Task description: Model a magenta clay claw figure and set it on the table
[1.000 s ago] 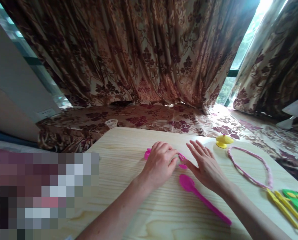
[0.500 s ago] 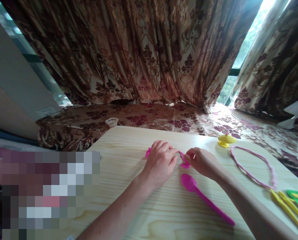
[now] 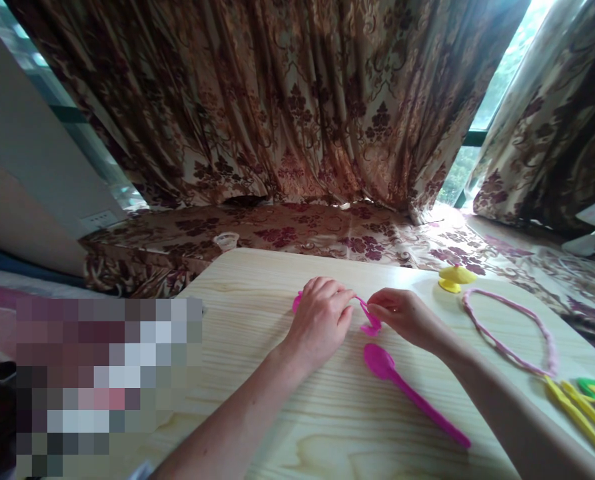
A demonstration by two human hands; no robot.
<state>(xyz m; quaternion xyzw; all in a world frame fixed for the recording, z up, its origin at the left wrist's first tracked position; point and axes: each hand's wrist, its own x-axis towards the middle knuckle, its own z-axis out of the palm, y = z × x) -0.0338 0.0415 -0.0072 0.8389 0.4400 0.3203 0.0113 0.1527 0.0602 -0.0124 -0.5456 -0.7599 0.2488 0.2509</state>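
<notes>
1. Right hand point(image 3: 402, 317) went from spread open a sec ago to fingertips pinched on the pink strip point(image 3: 364, 306), btwn both hands over the counter point(image 3: 257, 280).
2. Left hand point(image 3: 322, 317) stayed palm-down, fingertips by the strip's upper end; couldn't tell if it gripped, tbh.
3. So prob a two-handed job on that strip by then, imo.
4. Pink spoon shape point(image 3: 417, 393) lay nearby, untouched; pink lump point(image 3: 296, 302) was mostly hidden behind the left hand, fwiw.
</notes>
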